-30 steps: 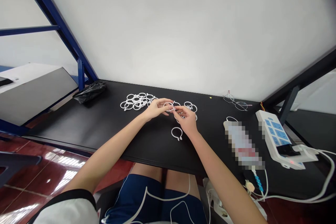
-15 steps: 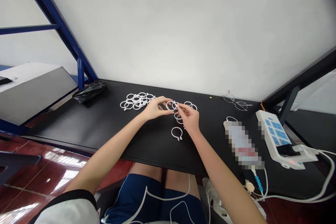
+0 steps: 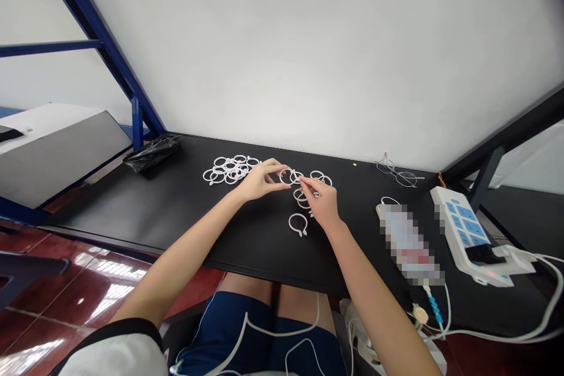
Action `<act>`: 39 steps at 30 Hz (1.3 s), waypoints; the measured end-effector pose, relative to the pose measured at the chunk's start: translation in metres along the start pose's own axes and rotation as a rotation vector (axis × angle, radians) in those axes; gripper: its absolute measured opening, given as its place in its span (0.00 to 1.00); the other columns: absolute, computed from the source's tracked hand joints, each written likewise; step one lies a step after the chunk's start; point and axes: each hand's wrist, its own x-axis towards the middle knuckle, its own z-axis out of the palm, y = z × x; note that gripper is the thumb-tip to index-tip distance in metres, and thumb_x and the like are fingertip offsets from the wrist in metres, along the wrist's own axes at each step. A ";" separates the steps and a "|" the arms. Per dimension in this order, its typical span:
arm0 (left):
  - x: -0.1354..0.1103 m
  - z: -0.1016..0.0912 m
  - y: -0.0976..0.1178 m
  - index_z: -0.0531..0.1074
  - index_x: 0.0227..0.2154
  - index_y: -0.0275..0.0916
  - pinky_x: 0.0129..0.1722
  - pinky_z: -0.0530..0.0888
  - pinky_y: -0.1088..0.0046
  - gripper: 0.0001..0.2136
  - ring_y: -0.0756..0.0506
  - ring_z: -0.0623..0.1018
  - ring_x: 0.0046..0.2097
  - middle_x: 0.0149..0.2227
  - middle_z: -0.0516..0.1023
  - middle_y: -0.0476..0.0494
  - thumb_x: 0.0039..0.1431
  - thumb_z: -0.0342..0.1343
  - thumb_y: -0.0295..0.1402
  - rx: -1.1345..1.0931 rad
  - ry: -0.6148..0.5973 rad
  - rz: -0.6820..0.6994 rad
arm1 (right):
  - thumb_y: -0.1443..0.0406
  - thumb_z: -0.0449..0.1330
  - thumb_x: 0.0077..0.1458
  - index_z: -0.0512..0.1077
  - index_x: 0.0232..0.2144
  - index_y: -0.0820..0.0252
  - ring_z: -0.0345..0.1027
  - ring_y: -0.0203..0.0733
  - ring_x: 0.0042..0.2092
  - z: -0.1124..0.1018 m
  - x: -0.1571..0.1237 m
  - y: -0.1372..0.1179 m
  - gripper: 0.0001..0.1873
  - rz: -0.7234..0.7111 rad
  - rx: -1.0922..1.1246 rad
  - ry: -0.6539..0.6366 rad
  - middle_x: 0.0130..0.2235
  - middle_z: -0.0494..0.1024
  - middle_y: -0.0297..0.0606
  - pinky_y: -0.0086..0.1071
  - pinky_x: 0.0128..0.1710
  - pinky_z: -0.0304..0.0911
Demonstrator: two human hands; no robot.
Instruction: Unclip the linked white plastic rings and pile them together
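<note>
Between the thumb and fingers of my left hand (image 3: 259,181) is a white plastic ring (image 3: 282,177), held just above the black table. My right hand (image 3: 323,200) pinches at its right side, where a second white ring (image 3: 296,183) appears linked or overlapping; I cannot tell which. Below my fingers lies a single ring (image 3: 290,225) with small knobs at its gap. More rings (image 3: 324,174) rest behind my right hand, and others under it are partly covered. To the left of my left hand is a pile of similar rings (image 3: 227,173).
A black plastic bag (image 3: 152,154) lies at the table's (image 3: 176,211) left end. Eyeglasses (image 3: 405,179) sit by the wall. At right are a blurred phone (image 3: 409,241), a white power strip (image 3: 460,229) and loose cables (image 3: 497,338). Blue frame posts (image 3: 110,53) stand at left.
My right hand has shifted slightly right and down, with its fingertips still at the rings. My left hand holds nearly the same place. The view has moved very slightly.
</note>
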 end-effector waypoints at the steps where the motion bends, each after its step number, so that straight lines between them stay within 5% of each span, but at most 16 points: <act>1: 0.000 0.000 0.000 0.74 0.51 0.40 0.36 0.82 0.69 0.25 0.48 0.74 0.39 0.41 0.70 0.43 0.52 0.65 0.44 -0.001 -0.001 0.008 | 0.63 0.57 0.61 0.79 0.40 0.53 0.78 0.42 0.33 0.000 0.000 0.000 0.11 -0.010 0.000 -0.003 0.37 0.83 0.37 0.36 0.33 0.74; 16: 0.000 0.001 -0.001 0.75 0.49 0.41 0.43 0.78 0.67 0.22 0.46 0.75 0.43 0.40 0.72 0.44 0.52 0.65 0.44 0.065 0.021 0.091 | 0.64 0.58 0.61 0.78 0.37 0.56 0.79 0.42 0.35 -0.001 0.000 0.000 0.08 -0.016 0.056 0.015 0.36 0.82 0.38 0.35 0.38 0.75; 39: 0.000 0.002 0.002 0.76 0.46 0.38 0.41 0.72 0.68 0.21 0.47 0.73 0.38 0.36 0.71 0.45 0.53 0.64 0.44 0.105 0.035 0.104 | 0.63 0.60 0.59 0.79 0.35 0.56 0.80 0.44 0.36 -0.003 0.000 -0.005 0.07 0.058 0.100 -0.006 0.34 0.83 0.38 0.36 0.39 0.74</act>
